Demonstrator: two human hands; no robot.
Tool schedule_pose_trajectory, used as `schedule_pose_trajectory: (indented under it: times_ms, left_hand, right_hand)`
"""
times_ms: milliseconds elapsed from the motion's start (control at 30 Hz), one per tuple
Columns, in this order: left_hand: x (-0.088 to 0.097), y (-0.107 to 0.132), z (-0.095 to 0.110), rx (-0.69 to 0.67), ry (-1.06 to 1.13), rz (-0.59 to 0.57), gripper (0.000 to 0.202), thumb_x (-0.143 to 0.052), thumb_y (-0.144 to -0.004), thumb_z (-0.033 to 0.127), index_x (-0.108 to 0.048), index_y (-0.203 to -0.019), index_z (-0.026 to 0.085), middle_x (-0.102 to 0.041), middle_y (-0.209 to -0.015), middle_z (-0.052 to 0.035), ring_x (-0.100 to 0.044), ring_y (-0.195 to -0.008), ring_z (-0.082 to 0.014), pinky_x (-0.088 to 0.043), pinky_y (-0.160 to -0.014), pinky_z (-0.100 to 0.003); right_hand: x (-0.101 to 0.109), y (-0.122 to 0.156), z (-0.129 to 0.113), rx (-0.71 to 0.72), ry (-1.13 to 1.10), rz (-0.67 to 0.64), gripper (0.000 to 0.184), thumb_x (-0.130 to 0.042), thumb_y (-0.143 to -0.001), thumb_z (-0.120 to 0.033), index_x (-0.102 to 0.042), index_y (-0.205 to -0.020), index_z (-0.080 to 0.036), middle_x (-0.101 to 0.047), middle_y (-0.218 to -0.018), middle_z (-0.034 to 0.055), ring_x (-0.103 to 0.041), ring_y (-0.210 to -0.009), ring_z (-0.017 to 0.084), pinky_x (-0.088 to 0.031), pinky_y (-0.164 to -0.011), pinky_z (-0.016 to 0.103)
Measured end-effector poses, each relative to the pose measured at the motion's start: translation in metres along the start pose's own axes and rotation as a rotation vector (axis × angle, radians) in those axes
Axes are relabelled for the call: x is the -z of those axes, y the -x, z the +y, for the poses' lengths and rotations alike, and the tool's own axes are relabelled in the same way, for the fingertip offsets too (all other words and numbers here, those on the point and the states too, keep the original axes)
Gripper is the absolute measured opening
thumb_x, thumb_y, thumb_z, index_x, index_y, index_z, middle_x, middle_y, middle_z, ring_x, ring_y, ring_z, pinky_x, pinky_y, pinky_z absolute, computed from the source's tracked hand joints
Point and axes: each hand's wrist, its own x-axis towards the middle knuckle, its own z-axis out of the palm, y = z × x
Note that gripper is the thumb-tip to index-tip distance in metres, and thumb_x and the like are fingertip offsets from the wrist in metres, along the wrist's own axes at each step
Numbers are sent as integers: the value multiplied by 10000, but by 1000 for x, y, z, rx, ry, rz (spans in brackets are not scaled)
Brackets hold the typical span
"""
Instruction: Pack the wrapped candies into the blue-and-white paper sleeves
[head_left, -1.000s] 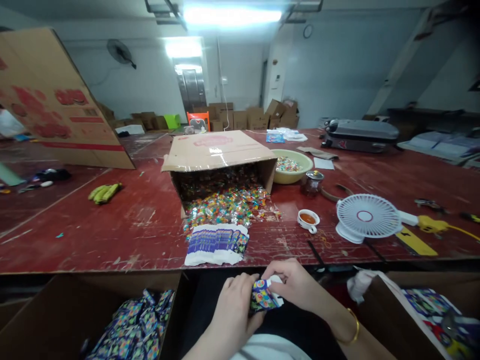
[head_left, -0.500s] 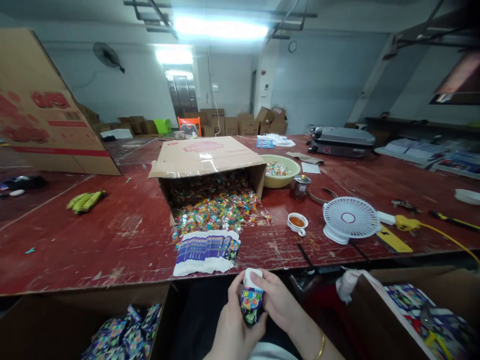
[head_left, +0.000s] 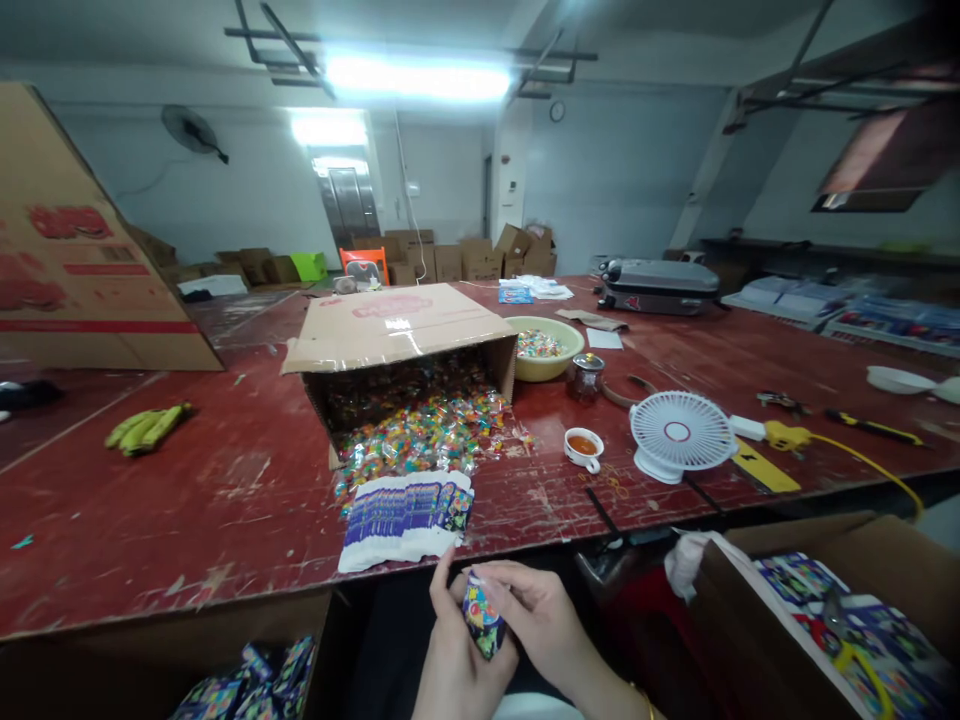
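My left hand and my right hand are together below the table's near edge, both closed round a small colourful printed packet held upright between them. Just beyond them a fanned stack of flat empty packets lies on the red table. Behind the stack, a cardboard box lies on its side and spills a heap of wrapped candies onto the table.
An open box with filled packets stands at lower left, another box of printed sheets at lower right. On the table are a small white fan, a cup, a jar, a bowl of candies, bananas and a yellow tool.
The packet has gone from lying sideways to standing upright in both hands. The hands came closer to my body and the view tilted up and to the right.
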Motion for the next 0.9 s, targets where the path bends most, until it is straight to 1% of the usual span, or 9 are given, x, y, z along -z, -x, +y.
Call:
schedule_pose_trajectory:
  times_ms: [167,233,333,467,567,667,733,800,900]
  left_hand:
    - [3,-2,0,26,-202,-107,792,-570,-633,101,-242,-1348,199,-656,-939,-64,-614,-612,-170,-456,-598,-267]
    - [4,-4,3,33,-169,-118,798,-569,-630,95,-233,-1346,196,-656,-882,-45,-620,-636,-177,-461,-613,-268]
    - [6,-8,11,37,-98,-163,798,-616,-669,151,-195,-1346,178,-651,-875,-47,-632,-698,-189,-484,-665,-287]
    - [3,-18,14,30,111,-181,840,-717,-660,240,-219,-1335,205,-596,-1074,-84,-610,-940,-213,-472,-838,-319]
    - [-1,-26,8,289,538,-106,705,-712,-699,335,-318,-1267,198,-562,-1121,-94,-583,-1025,-205,-475,-868,-309]
    - [-4,-32,3,709,1029,-130,277,-547,-853,343,-503,-1019,125,-613,-861,-69,-640,-760,-149,-529,-698,-254]
    - [-3,-35,4,803,1190,-4,84,-489,-880,171,-530,-905,102,-604,-751,-49,-625,-647,-115,-532,-626,-219]
    - [2,-38,8,814,1219,178,105,-488,-839,36,-537,-917,85,-623,-793,-70,-635,-674,-114,-538,-626,-208]
    - [15,-42,14,844,1312,222,146,-527,-845,115,-538,-987,85,-624,-850,-79,-627,-665,-121,-531,-568,-220]
  right_hand:
    - [8,-3,1,-253,-250,46,303,-802,-649,-380,-737,-856,-169,-728,-799,86,-673,-765,230,-526,-715,324]
    - [7,-1,1,-184,-183,41,271,-777,-681,-383,-743,-845,-170,-728,-803,91,-675,-777,236,-533,-729,335]
    - [5,4,2,17,4,42,223,-692,-773,-371,-742,-920,-210,-700,-1007,102,-658,-918,262,-534,-818,377]
    - [13,7,4,221,259,115,172,-637,-819,-283,-729,-959,-243,-677,-1061,99,-645,-956,272,-558,-810,400]
    - [19,8,6,386,402,252,167,-580,-853,-214,-710,-948,-256,-673,-1063,100,-633,-969,273,-538,-832,430]
    - [21,2,10,556,489,28,204,-551,-860,-176,-664,-985,-290,-648,-1126,74,-605,-1024,261,-506,-874,427]
    - [25,-20,16,594,540,-128,217,-541,-867,-214,-627,-1051,-290,-620,-1177,75,-578,-1073,264,-480,-912,431]
    - [34,-63,24,544,658,-36,277,-449,-914,-274,-569,-1163,-257,-565,-1255,96,-516,-1162,263,-421,-983,447]
    - [57,-144,44,388,946,84,437,-319,-951,-354,-442,-1318,-151,-411,-1401,141,-325,-1323,259,-294,-1079,466]
